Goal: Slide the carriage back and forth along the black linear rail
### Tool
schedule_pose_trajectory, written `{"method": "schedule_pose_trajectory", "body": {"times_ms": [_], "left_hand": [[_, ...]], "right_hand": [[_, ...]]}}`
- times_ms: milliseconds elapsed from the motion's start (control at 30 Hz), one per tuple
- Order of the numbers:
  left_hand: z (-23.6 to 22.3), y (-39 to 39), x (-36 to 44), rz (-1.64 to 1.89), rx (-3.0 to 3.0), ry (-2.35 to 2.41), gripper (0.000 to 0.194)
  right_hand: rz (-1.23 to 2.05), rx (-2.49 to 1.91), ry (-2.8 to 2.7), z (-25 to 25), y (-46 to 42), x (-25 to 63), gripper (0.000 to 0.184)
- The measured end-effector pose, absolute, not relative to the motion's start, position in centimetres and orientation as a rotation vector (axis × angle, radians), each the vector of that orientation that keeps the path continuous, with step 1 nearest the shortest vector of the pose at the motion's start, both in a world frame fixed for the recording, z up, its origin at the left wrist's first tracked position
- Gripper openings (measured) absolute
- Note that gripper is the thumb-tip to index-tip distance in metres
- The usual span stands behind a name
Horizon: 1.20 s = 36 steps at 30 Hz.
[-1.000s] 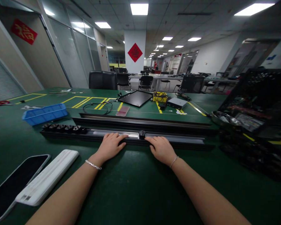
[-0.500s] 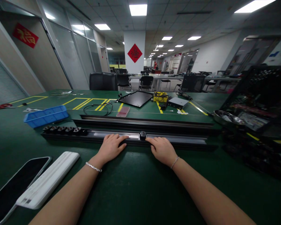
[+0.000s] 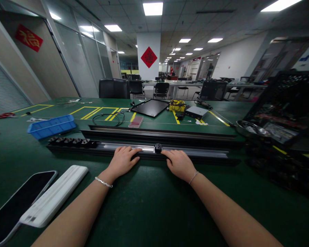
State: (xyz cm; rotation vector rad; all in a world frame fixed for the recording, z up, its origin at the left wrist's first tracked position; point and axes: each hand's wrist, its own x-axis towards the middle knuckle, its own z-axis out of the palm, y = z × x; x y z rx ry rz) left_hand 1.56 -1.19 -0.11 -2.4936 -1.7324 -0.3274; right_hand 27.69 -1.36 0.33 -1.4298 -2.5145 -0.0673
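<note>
A person's left hand (image 3: 122, 160) and right hand (image 3: 179, 165) rest open, palms down, on a long metal rail (image 3: 126, 148) lying across a green table (image 3: 154, 209), on either side of a small black slider (image 3: 158, 148). A phone (image 3: 18, 195) and a white block (image 3: 54, 195) lie nearer the left hand.

Surface: a workbench (image 3: 154, 209) topped with a dark green mat, marked with yellow tape lines (image 3: 92, 111).
Near left: a black smartphone (image 3: 15, 199) lying just beside a white plastic bar (image 3: 54, 195).
Middle: a nearer metal rail (image 3: 195, 153) and a farther metal rail (image 3: 159, 134), long and parallel; a blue plastic tray (image 3: 51, 127) to the left.
Far side: a coiled black cable (image 3: 108, 119), a flat black panel (image 3: 149, 107), a silver box (image 3: 196, 112).
Right: a steel bowl (image 3: 251, 129).
</note>
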Motion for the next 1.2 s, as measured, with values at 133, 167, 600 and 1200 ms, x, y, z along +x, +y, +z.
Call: {"method": "schedule_pose_trajectory", "body": {"times_ms": [133, 167, 600, 1200], "left_hand": [[-0.12, -1.13, 1.58, -0.348, -2.500, -1.742, 0.039], [-0.13, -1.11, 1.59, -0.348, -2.501, -1.748, 0.039], [-0.10, -1.13, 1.54, -0.348, -2.504, -1.743, 0.038], [-0.19, -1.07, 1.56, -0.347, -2.499, -1.752, 0.038]], "right_hand": [[-0.065, -1.428, -2.515, 0.35, -1.39, 27.71, 0.039], [-0.062, -1.432, -2.516, 0.35, -1.39, 27.71, 0.039], [-0.052, -1.412, -2.509, 0.24, -1.30, 27.81, 0.039], [0.000, -1.417, -2.504, 0.44, -1.28, 27.85, 0.037]]}}
